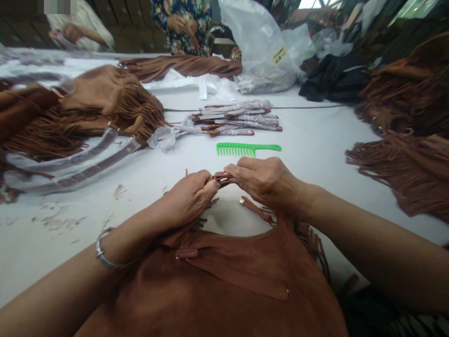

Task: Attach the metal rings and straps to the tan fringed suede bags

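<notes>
A large brown suede bag (224, 285) fills the bottom middle, with fringes at its right side. Above its opening, my left hand (191, 194) is closed on the left part of a brown strap (223, 177) with metal fittings. My right hand (264, 180) pinches the same strap from the right, its fingertips close to those of my left hand. A short brown strap end with a metal tip (254, 209) hangs just below my right hand. Just beyond my hands lies a green comb (250, 149).
Wrapped straps (242, 117) are piled behind the comb. Fringed brown bags lie at the left (105, 100) and right (410, 164). A plastic bag (263, 51) and black cloth (333, 77) are farther back. Two people stand across the white table (308, 140).
</notes>
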A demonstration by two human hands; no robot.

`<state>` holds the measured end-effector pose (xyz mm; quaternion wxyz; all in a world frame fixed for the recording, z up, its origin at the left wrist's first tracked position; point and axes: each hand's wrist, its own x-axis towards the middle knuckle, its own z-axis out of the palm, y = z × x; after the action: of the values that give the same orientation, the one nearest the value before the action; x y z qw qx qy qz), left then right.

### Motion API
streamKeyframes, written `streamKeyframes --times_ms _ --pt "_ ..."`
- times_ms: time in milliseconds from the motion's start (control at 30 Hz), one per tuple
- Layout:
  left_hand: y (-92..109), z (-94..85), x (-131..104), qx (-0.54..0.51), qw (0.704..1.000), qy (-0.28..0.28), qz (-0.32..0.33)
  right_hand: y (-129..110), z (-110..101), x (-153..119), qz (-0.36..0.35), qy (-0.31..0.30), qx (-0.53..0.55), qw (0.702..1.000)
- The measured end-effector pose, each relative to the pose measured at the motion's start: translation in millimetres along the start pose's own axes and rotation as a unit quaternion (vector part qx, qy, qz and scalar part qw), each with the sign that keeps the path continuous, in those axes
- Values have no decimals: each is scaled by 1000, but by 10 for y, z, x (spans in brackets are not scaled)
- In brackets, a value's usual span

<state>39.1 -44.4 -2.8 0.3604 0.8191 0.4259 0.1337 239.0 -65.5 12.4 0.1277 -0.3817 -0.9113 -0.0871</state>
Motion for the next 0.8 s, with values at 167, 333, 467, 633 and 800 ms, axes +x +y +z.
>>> streamKeyframes --times_ms 167,333,467,633,800 --pt "42 2 -30 1 1000 -2 -20 26 25 -112 36 20 53 998" --pt "47 26 -43 13 1000 -8 -20 48 86 -209 19 51 68 996" --pt "25 61 -48 32 999 1 -6 35 104 -248 32 65 55 996" --pt "-11 75 -24 33 999 -6 -4 -38 40 -159 127 39 156 979" --pt "-75 76 22 18 1000 -12 -5 -21 -134 36 295 -186 433 831"
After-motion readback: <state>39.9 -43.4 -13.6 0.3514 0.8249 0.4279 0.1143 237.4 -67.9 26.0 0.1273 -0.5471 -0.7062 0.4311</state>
